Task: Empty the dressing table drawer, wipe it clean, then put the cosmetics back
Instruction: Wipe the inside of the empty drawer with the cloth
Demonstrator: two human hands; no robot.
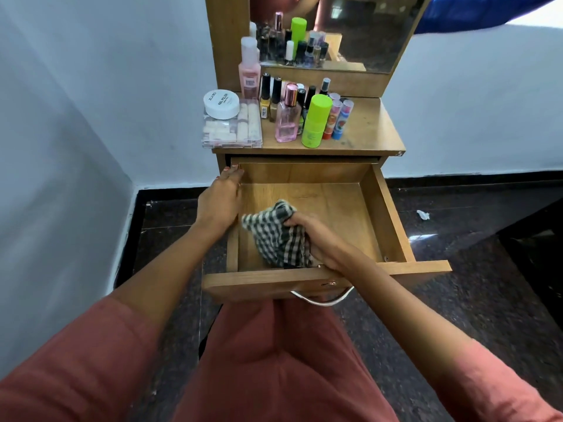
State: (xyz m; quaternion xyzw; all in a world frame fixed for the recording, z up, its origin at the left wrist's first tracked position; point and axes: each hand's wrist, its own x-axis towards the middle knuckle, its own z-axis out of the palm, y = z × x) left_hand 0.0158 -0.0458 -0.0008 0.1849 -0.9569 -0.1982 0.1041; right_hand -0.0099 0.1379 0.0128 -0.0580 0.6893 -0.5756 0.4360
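The wooden drawer (390, 214) is pulled out and holds only a checked green-and-white cloth (274, 233). My right hand (316, 239) grips the bunched cloth against the drawer bottom near the front. My left hand (221, 199) rests on the drawer's left wall, its fingers reaching towards the back corner. The cosmetics stand on the dressing table top (368, 129): a green tube (315, 120), a pink perfume bottle (288, 117), a tall pink bottle (249, 68), a white jar (221, 103) on a clear nail box (231, 132), several nail polishes and two lip balms (338, 118).
A mirror (365, 28) rises behind the table top and reflects the bottles. A pale wall runs along the left and behind. The floor (475, 300) is dark stone with a scrap of white paper (423, 214) at the right. A metal handle (323, 298) hangs below the drawer front.
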